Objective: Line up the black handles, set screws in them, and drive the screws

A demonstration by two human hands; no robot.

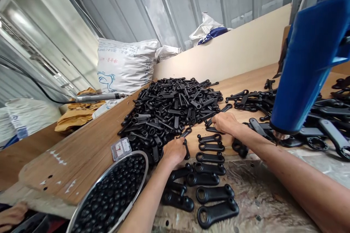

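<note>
A big heap of black lever parts (pixel 172 105) lies on the wooden table (pixel 87 153). My left hand (pixel 174 151) rests at the heap's near edge, fingers curled round a black lever (pixel 186 142). My right hand (pixel 224 122) reaches to the heap's right side, fingers closed on a black lever (pixel 210 129). In front of both hands a column of the same black parts (pixel 210 174) is laid out side by side, each with a ring end to the left.
A metal bowl of small black pieces (pixel 112 193) sits at the near left, with a small clear box (pixel 121 148) behind it. A blue machine head (pixel 308 62) hangs at the right over larger black arms (pixel 328 120). White sacks (pixel 123 63) stand behind the table.
</note>
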